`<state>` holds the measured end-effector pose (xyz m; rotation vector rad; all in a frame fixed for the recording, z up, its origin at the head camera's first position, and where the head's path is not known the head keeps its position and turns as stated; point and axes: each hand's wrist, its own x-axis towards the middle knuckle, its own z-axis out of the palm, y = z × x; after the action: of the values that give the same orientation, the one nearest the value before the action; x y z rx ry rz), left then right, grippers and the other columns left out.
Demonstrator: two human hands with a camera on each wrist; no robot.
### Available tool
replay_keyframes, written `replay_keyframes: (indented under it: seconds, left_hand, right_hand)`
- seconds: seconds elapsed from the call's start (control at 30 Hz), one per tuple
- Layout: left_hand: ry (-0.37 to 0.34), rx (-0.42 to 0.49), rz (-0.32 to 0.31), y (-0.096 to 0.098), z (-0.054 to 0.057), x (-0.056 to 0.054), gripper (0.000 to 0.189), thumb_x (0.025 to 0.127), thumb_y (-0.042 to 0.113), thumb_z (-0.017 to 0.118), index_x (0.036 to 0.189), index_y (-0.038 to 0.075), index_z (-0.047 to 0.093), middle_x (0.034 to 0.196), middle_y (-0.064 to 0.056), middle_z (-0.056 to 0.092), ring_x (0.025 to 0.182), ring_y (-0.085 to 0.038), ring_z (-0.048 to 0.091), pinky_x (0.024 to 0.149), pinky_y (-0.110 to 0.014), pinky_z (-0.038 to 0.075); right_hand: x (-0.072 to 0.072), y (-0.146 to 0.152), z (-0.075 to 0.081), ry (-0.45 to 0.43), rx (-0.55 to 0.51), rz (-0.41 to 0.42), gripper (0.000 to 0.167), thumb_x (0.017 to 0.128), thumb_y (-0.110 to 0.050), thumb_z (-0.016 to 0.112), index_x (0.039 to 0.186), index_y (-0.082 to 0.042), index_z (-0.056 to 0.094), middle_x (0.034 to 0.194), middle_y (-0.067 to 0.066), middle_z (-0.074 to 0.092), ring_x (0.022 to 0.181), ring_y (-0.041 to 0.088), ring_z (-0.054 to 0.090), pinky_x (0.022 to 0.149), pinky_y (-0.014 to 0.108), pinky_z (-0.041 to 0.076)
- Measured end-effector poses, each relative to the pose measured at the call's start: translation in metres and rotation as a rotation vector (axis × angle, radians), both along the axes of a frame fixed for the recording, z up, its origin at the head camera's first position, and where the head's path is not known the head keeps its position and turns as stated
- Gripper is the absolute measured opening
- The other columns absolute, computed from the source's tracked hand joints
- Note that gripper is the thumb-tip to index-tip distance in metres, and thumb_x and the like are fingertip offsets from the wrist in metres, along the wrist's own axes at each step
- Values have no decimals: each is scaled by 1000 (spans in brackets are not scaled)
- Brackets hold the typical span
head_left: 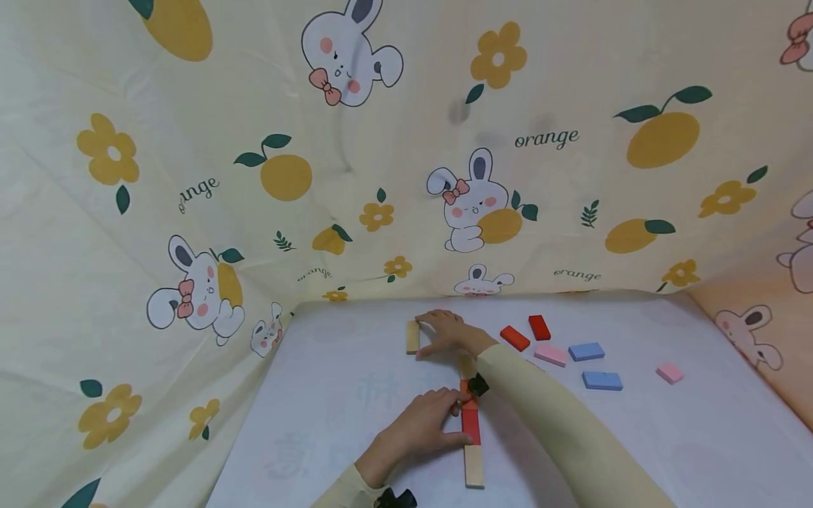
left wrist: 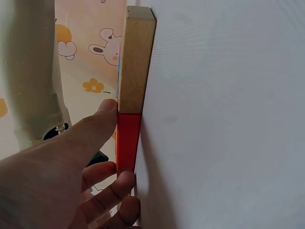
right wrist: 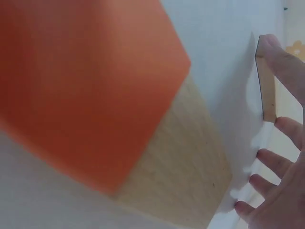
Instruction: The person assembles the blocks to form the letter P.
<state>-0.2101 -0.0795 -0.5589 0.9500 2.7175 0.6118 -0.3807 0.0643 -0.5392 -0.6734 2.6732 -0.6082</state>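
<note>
A row of flat blocks runs away from me: a wooden block (head_left: 473,467) nearest, then a red block (head_left: 471,427), an orange-red block (head_left: 469,405), and another wooden block (head_left: 466,366) at the far end. My left hand (head_left: 422,425) holds the red block, thumb by the near wooden joint, curled fingertips against its far part. Farther off, my right hand (head_left: 452,333) pinches a separate wooden block (head_left: 413,339) lying on the table, thumb at one end and index finger at the other. Its other fingers spread outward in the right wrist view.
Right of the row lie two red blocks (head_left: 514,338), two blue blocks (head_left: 603,381), a pink block (head_left: 550,355) and a smaller pink block (head_left: 670,374). A printed cloth (head_left: 394,141) rises behind the white table (head_left: 305,395). My right forearm (head_left: 559,423) reaches over the row.
</note>
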Motion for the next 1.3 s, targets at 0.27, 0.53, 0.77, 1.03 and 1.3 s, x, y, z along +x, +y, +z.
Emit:
replay_keyframes:
  seconds: [0.27, 0.53, 0.77, 1.03, 1.3]
  left_hand:
    - [20, 13, -7, -1, -2, 1, 66, 94, 59, 78, 148, 24, 59, 108, 15, 57, 93, 0, 49, 85, -25, 43]
    - [31, 18, -17, -2, -1, 1, 65, 95, 57, 79, 148, 24, 59, 108, 15, 57, 94, 0, 49, 85, -24, 42]
    - [39, 21, -19, -2, -4, 0, 67, 94, 58, 78, 148, 24, 59, 108, 15, 57, 94, 0, 49, 84, -24, 42]
    - [15, 12, 0, -1, -4, -1, 67, 93, 58, 80, 147, 25, 59, 108, 17, 56, 95, 0, 49, 86, -25, 44]
    - [22, -7, 5, 0, -7, -2, 66, 93, 61, 78, 145, 24, 60, 107, 17, 56, 94, 0, 49, 87, -26, 45]
  right_hand:
    - [2, -1, 2, 23, -5, 4, 88, 91, -51, 84, 164, -23, 44, 170, 12, 37, 157, 38, 29, 126, 64, 19]
    - [5, 1, 6, 2, -35, -6, 83, 92, -42, 84, 161, -17, 47, 169, 14, 38, 156, 39, 31, 127, 64, 19]
    - [-2, 3, 3, 24, -34, 12, 83, 89, -41, 87, 154, -8, 50, 160, 15, 47, 148, 37, 40, 126, 59, 27]
    - [-6, 14, 2, 46, -57, -11, 85, 83, -43, 90, 150, -6, 51, 149, 13, 53, 136, 31, 48, 120, 55, 38]
    - [-9, 45, 7, 33, -98, -24, 85, 84, -38, 89, 150, -3, 49, 147, 15, 53, 132, 31, 49, 118, 53, 40]
